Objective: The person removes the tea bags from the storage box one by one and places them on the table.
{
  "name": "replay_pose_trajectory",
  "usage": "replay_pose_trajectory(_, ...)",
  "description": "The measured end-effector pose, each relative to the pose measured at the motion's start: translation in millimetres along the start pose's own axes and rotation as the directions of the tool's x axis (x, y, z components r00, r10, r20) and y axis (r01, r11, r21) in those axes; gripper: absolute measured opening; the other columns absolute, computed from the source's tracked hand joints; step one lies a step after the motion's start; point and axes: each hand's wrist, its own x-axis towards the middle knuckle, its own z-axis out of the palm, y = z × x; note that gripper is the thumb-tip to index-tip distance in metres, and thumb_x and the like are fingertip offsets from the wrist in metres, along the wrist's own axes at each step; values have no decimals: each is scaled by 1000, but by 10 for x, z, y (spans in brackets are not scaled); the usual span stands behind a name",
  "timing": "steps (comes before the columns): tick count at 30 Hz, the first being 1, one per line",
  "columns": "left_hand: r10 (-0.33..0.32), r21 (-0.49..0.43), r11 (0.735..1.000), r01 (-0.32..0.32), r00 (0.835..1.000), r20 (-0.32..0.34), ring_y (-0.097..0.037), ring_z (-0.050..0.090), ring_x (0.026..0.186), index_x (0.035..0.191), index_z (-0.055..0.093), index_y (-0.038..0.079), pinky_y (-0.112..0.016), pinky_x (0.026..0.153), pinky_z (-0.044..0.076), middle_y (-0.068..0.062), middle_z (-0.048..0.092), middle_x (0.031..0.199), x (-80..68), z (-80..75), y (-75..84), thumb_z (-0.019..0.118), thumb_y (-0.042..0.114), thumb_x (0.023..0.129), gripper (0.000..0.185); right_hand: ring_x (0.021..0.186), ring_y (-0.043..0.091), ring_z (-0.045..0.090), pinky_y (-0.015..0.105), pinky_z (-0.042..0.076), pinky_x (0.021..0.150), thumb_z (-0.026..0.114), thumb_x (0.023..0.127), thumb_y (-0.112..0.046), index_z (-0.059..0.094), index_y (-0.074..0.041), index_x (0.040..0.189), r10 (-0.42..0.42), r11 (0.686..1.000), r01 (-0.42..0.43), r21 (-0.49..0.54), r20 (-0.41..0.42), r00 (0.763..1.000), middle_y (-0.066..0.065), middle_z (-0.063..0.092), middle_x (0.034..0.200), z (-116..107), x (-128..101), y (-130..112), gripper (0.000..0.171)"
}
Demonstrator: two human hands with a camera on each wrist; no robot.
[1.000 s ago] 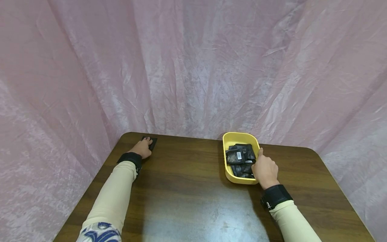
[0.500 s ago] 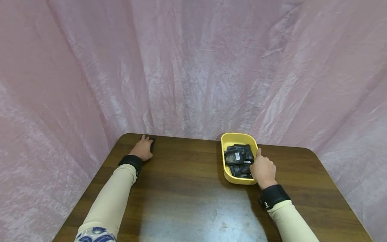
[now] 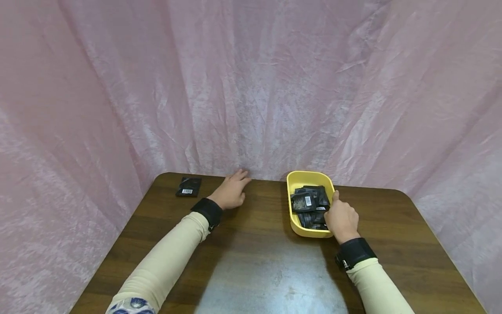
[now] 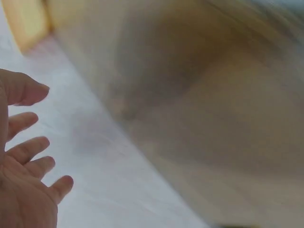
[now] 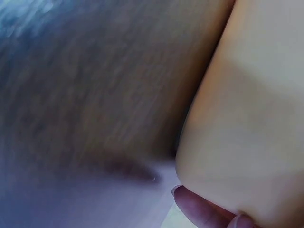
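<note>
**Flat black packets, one yellow tray, two hands**

The right hand (image 3: 342, 219) grips the near right rim of a yellow tray (image 3: 308, 178) heaped with black packets (image 3: 310, 205). The left hand (image 3: 231, 193) rests with fingers straight and holding nothing on the bench (image 3: 255, 261). A lone packet (image 3: 188, 186) lies far left. The packets look light, thin, slippery; pinching an edge should work best.
</note>
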Motion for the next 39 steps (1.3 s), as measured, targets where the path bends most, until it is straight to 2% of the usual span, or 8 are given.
replay_pose_trajectory(4,130,-2,992,-130,991,-25,-40,37,161,153,57,7,-62,128,34,-20,47,167,159,-68,409,67,16,101,53,69,41,69,52,52,56,65,93,-14,29,7,165,-8,1000,8,2,-7,1000,32,74,93,5,-10,-1,83)
replay_pose_trajectory(7,203,-20,979,-203,979,-5,-38,38,161,153,57,8,-58,131,32,-18,48,167,259,-81,693,64,19,103,52,69,42,69,52,52,57,65,93,-14,29,6,165,-6,1000,6,2,-17,1000,32,74,93,8,-23,-3,83)
replay_pose_trajectory(12,262,-50,965,-258,959,106,-32,36,163,155,55,8,-50,135,26,-15,45,169,406,-11,1080,60,22,106,52,70,42,69,53,52,58,65,93,-15,29,5,165,4,1000,-4,2,-20,1000,32,74,93,1,-40,-26,83)
replay_pose_trajectory(16,264,-59,964,-258,942,207,-32,37,162,156,53,4,-44,134,28,-19,45,168,517,71,1285,60,25,107,54,73,42,69,53,53,61,65,94,-15,28,4,166,14,1000,-14,4,-15,1000,32,74,95,-10,-39,-52,83)
replay_pose_trajectory(21,187,7,980,-199,928,322,-35,30,165,158,50,4,-43,136,25,-22,42,170,632,134,1472,64,34,106,62,75,44,70,55,54,62,65,93,-15,28,5,166,9,1000,-9,10,-20,1000,33,74,97,-25,-41,-58,84)
replay_pose_trajectory(27,35,84,994,-76,912,409,-29,17,169,163,41,4,-47,138,15,-17,37,174,634,128,1683,67,37,101,75,73,44,70,54,53,60,65,92,-15,29,5,165,10,1000,-9,6,-27,1000,33,74,96,-1,-87,-49,83)
replay_pose_trajectory(33,-81,191,982,3,911,404,-26,32,162,164,40,9,-52,135,25,-8,49,167,655,174,1739,65,37,99,75,72,44,70,54,53,58,67,92,-16,31,3,165,1,1000,0,13,-45,999,31,75,93,17,-119,-118,83)
replay_pose_trajectory(39,-148,173,981,87,915,376,-28,42,153,159,50,14,-58,133,23,-5,64,152,749,359,1669,67,35,100,65,75,46,71,56,55,62,64,93,-16,29,2,166,-8,1000,9,14,-42,999,32,75,96,2,-102,-195,83)
